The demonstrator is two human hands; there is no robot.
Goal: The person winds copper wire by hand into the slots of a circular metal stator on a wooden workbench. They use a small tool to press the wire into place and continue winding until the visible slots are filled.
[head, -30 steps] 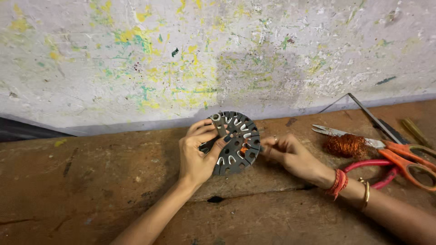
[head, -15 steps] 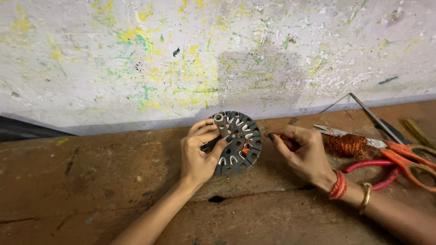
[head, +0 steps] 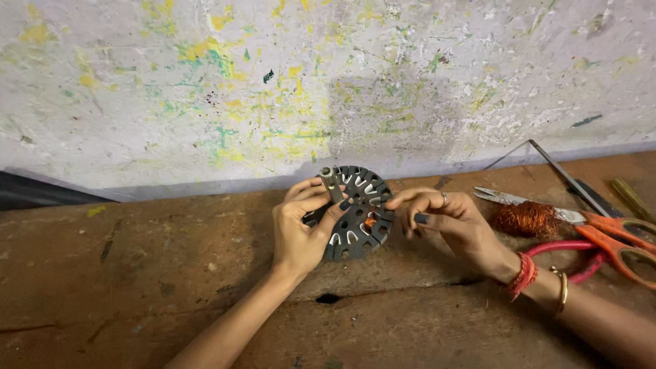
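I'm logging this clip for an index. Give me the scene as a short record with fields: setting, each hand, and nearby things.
setting: worn wooden bench against a paint-spattered wall
left hand: grips a round slotted metal disc with a short shaft, held tilted above the bench
right hand: fingertips at the disc's right edge
nearby: copper wire coil, orange-handled scissors, red loop by the right wrist

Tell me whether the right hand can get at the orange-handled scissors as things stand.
Probably yes: the right hand holds nothing bulky, and the scissors lie uncovered on the bench just right of it, beside the copper wire bundle, with nothing between.
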